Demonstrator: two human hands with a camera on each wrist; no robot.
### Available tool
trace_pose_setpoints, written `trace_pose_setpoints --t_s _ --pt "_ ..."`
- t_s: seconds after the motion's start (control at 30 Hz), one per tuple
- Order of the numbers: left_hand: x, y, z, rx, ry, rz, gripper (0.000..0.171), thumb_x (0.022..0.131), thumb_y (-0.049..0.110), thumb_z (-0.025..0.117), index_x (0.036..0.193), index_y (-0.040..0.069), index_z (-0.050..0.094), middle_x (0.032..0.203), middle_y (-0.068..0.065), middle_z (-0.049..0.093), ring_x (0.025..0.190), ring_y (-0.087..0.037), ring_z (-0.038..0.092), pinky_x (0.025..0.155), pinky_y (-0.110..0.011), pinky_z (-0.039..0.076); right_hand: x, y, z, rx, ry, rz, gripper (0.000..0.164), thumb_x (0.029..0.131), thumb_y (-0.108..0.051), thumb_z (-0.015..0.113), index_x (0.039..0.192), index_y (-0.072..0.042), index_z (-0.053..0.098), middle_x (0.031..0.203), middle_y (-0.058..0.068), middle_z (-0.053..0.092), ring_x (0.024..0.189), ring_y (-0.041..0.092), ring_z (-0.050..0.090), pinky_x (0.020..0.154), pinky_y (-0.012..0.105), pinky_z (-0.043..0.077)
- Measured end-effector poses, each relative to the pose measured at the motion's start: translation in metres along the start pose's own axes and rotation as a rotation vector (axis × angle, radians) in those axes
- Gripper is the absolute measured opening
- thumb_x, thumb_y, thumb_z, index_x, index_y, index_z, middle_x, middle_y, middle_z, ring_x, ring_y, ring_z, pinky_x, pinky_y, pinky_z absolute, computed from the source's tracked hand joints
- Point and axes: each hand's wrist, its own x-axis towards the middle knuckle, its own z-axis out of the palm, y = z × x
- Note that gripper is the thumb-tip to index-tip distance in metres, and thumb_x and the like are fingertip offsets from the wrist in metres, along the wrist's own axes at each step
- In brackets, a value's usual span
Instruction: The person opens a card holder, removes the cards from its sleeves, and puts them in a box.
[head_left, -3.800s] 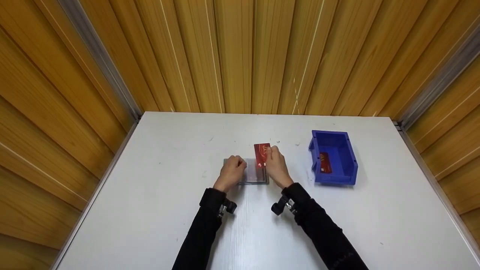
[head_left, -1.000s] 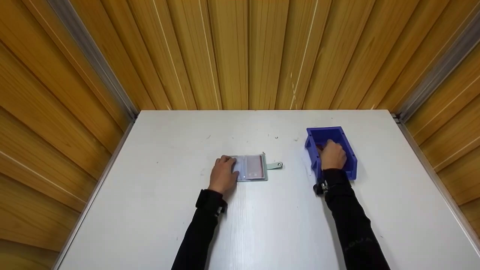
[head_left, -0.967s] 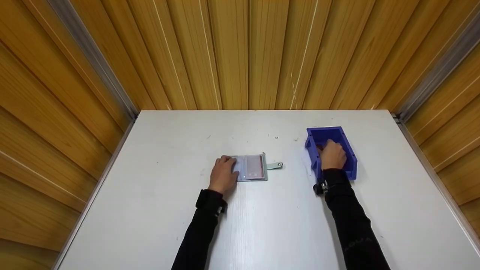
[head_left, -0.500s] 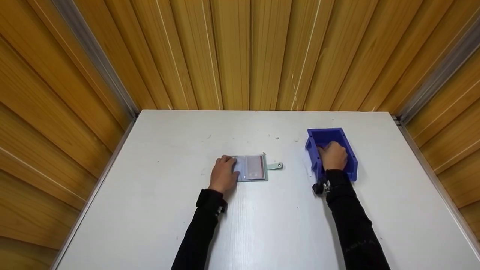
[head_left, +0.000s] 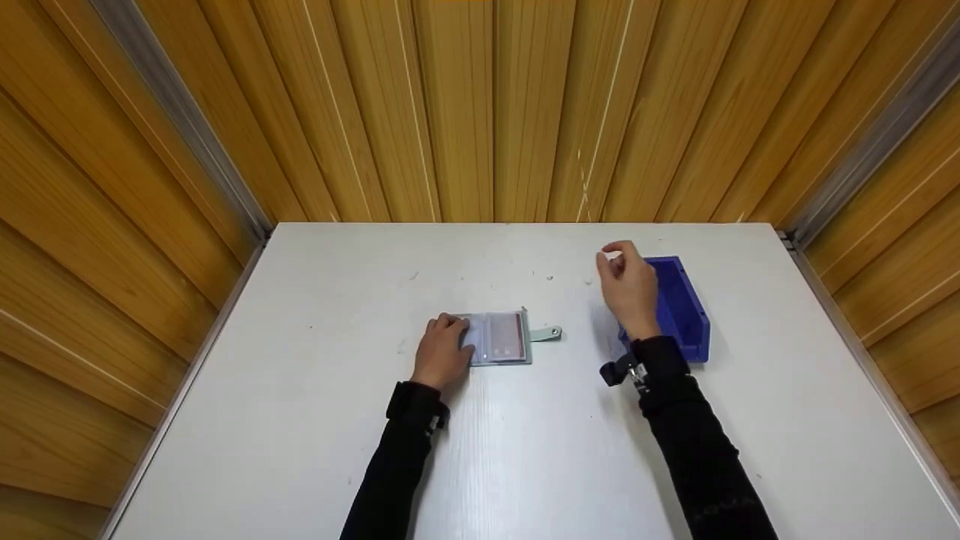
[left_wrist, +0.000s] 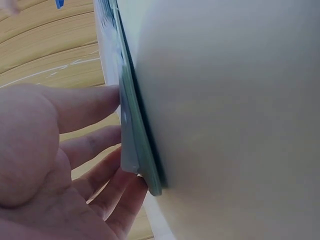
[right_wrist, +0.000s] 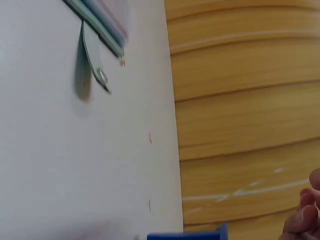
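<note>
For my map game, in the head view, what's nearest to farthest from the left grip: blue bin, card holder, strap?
1. Card holder: touching the left grip.
2. Strap: off its right edge.
3. Blue bin: farther right.

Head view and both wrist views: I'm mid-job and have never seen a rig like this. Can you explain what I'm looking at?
There is no machine here, just a person's two bare hands. The head view comes from a camera worn on the head, looking forward and down; each wrist view is shot from that wrist, at that hand's work. On the white table lie an open card holder with a snap strap and, to its right, a blue storage bin. The left hand rests on the left side of the card holder. The right hand hovers, hiding part of the bin, thumb and fingers curled; I can't tell whether it pinches anything.
</note>
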Motion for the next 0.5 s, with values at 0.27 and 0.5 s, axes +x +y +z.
trace_pose_setpoints --t_s 0.27,0.5 --pt "0.0 0.0 -0.002 0.007 -0.008 -0.023 0.043 0.094 0.014 0.074 0.135 0.001 0.067 0.131 -0.016 0.062 0.125 -0.033 0.055 0.108 -0.046 0.047 -0.029 -0.015 0.049 -0.067 -0.541 -0.105 0.043 0.101 -0.028 0.067 0.139 -0.009 0.062 0.086 0.006 0.062 0.068 0.015 0.049 0.062 0.03 0.038" --pt "-0.002 0.002 -0.002 0.014 -0.024 -0.042 0.044 0.094 0.015 0.074 0.136 0.003 0.066 0.131 -0.016 0.062 0.125 -0.032 0.055 0.109 -0.045 0.046 -0.049 -0.011 0.072 -0.244 -0.85 -0.112 0.069 0.095 -0.047 0.072 0.155 -0.02 0.05 0.094 0.005 0.053 0.076 0.018 0.044 0.066 0.033 0.036"
